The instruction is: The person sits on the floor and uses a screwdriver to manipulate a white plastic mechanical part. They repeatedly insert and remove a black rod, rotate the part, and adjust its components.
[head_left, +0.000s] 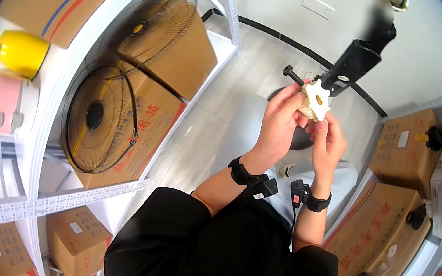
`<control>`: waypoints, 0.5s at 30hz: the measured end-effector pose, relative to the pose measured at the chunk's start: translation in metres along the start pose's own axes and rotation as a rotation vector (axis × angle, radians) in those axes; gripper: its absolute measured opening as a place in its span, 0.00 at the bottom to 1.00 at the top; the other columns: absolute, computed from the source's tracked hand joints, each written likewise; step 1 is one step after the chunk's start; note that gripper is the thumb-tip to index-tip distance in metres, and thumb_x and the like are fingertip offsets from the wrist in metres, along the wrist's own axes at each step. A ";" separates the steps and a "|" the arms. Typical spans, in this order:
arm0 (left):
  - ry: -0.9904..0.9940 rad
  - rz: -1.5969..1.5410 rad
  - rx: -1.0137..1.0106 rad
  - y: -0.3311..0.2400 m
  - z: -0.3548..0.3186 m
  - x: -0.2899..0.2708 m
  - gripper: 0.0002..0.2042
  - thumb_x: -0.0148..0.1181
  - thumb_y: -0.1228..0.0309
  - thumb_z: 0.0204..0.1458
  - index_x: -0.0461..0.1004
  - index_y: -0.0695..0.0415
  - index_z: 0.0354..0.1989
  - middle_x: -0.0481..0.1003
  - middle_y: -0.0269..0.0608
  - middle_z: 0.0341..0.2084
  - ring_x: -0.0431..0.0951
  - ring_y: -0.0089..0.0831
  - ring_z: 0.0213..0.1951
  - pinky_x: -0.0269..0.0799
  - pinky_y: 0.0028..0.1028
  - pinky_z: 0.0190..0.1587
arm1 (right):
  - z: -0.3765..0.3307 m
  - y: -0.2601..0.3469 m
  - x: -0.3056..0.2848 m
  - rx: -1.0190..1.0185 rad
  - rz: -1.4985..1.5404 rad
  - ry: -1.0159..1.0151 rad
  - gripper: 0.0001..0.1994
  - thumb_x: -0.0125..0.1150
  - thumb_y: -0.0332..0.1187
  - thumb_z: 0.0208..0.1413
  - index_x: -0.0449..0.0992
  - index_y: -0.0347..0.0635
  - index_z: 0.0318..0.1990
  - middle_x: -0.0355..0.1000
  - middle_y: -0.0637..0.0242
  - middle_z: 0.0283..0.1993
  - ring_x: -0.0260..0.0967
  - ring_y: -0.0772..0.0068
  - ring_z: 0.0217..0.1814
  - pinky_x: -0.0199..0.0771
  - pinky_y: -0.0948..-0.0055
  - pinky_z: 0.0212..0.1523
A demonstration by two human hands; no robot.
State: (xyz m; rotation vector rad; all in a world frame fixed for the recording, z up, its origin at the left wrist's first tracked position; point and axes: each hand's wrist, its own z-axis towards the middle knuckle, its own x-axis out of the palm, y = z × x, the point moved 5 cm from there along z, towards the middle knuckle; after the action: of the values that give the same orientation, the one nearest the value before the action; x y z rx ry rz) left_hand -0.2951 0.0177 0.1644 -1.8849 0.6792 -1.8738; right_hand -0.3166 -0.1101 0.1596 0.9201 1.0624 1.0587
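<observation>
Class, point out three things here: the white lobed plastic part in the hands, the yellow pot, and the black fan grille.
white lobed part (317,99), head view, its face.
yellow pot (20,52), head view, its side.
black fan grille (95,116), head view, its hub.

This looks like a storeroom or small warehouse for household appliances. Well to the left of the fingers (293,106), white slotted-steel shelving (63,195) carries brown cardboard cartons (178,58), with two black wire fan guards (101,115) leaning against them. Further left on the same rack stand a yellow pot-shaped appliance (20,52) and a pink rice cooker (3,103). To the right of the fingers, a second rack holds more cartons (407,146) and small black parts. Beyond the fingers lie a bare grey floor (260,59) and a plain white wall
</observation>
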 end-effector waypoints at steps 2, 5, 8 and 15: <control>0.002 -0.009 -0.026 0.012 0.006 0.003 0.16 0.45 0.70 0.62 0.66 0.67 0.55 0.73 0.39 0.40 0.68 0.19 0.32 0.62 0.20 0.30 | -0.001 0.001 -0.012 -0.086 0.021 -0.152 0.08 0.60 0.23 0.54 0.74 0.36 0.42 0.74 0.64 0.40 0.70 0.81 0.30 0.70 0.81 0.31; 0.032 -0.024 -0.081 0.031 0.014 0.009 0.17 0.45 0.71 0.61 0.66 0.67 0.55 0.72 0.39 0.40 0.68 0.19 0.31 0.62 0.20 0.30 | -0.002 0.006 -0.027 -0.284 -0.224 -0.196 0.13 0.64 0.22 0.50 0.74 0.38 0.43 0.73 0.62 0.43 0.71 0.78 0.30 0.71 0.80 0.29; 0.111 -0.079 -0.164 0.051 0.020 0.020 0.17 0.46 0.71 0.60 0.65 0.67 0.55 0.72 0.40 0.40 0.68 0.20 0.32 0.63 0.21 0.31 | -0.007 0.004 -0.046 -0.362 -0.402 -0.254 0.15 0.67 0.23 0.47 0.74 0.38 0.43 0.74 0.59 0.42 0.73 0.73 0.30 0.73 0.78 0.29; 0.222 -0.024 -0.307 0.092 0.023 0.057 0.15 0.48 0.71 0.59 0.68 0.65 0.53 0.73 0.38 0.40 0.68 0.19 0.32 0.62 0.20 0.30 | -0.026 -0.012 -0.094 -0.344 -0.430 -0.399 0.17 0.69 0.25 0.46 0.74 0.37 0.44 0.74 0.60 0.33 0.73 0.67 0.29 0.72 0.75 0.27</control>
State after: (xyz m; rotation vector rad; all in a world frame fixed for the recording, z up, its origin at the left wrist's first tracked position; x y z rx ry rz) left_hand -0.2791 -0.0912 0.1552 -1.8828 1.0748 -2.1143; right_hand -0.3519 -0.2018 0.1631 0.5564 0.6739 0.6354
